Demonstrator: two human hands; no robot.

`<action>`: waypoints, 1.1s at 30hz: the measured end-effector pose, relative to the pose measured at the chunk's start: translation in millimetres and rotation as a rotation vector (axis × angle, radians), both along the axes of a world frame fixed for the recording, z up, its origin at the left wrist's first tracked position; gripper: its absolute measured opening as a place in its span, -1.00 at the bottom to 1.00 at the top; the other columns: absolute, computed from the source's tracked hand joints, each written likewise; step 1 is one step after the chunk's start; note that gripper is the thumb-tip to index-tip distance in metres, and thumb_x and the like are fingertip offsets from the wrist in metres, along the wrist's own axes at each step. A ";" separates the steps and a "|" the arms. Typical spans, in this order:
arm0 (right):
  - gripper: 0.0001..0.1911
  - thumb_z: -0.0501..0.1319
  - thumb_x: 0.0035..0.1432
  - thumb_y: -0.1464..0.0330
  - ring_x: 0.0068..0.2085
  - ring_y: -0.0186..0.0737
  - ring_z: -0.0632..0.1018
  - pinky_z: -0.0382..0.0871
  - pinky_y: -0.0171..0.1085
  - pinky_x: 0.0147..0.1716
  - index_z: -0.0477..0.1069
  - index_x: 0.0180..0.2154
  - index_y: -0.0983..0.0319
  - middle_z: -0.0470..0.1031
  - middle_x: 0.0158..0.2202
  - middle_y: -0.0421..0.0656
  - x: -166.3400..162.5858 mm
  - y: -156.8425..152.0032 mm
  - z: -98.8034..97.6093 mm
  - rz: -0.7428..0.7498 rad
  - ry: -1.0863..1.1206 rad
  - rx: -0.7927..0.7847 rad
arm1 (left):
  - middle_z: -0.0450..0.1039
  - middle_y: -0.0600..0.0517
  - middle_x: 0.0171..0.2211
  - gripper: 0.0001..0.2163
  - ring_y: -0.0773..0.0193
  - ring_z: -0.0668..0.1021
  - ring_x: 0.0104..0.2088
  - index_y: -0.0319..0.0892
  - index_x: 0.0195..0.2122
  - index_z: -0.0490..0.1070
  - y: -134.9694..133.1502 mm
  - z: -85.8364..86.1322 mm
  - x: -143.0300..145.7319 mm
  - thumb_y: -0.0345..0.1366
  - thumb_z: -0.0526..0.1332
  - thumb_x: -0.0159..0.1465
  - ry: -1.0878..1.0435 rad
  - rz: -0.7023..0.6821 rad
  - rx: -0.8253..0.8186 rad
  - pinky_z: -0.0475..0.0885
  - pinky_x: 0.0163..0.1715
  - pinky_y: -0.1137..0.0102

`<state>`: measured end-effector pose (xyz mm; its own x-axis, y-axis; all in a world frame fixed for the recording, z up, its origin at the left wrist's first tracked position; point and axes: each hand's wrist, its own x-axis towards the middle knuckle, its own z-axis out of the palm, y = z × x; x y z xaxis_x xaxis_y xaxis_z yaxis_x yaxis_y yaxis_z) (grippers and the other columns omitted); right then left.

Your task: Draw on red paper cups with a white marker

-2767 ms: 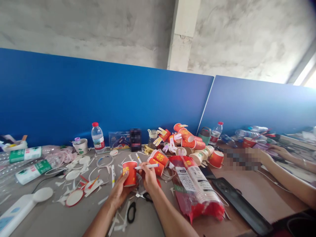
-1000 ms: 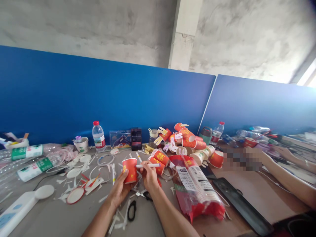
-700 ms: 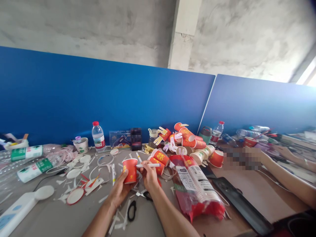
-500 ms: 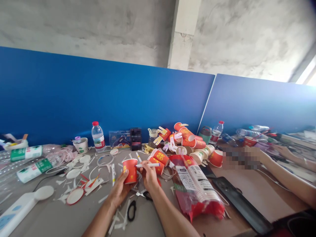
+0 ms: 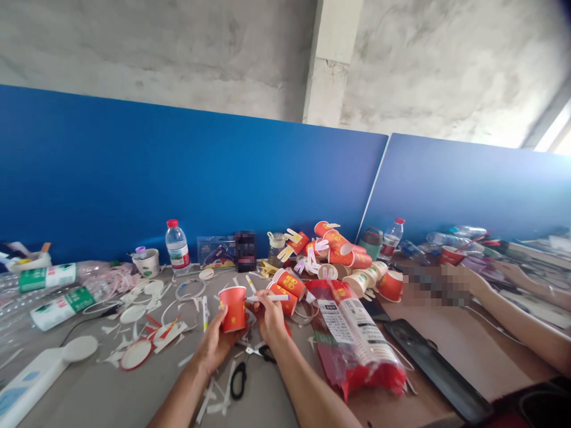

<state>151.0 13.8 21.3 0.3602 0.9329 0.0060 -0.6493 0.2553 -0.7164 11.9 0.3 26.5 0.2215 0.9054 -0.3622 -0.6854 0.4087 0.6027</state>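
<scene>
My left hand is wrapped round an upright red paper cup just above the grey table. My right hand pinches a white marker pen that lies level, its tip against the cup's right side near the rim. Black-handled scissors lie on the table under my wrists, among white paper scraps.
A pile of red and white paper cups and a plastic sleeve of stacked cups lie to the right. Water bottles, cut rings and discs lie left. Another person's arms rest at the right, by a black keyboard. A blue partition backs the table.
The cup has turned slightly in my left hand, and my thumb has shifted on it. The pen stays at the cup's rim. The view has barely moved.
</scene>
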 end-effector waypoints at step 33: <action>-0.50 0.75 -0.22 0.10 -0.54 -0.30 0.36 0.46 -0.25 -0.46 0.48 -0.51 0.09 0.42 -0.62 -0.34 -0.1 3.7 -4.7 0.029 0.030 0.015 | 0.81 -0.16 -0.16 -0.62 0.02 0.85 -0.26 -0.30 0.36 0.53 6.1 -6.7 -3.7 -0.42 0.27 0.55 0.023 -0.029 0.016 0.86 -0.06 0.09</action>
<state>150.9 17.5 16.6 0.3328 0.9429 0.0096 -0.6779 0.2463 -0.6927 8.3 6.3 19.8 0.2394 0.9045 -0.3529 -0.6592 0.4183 0.6249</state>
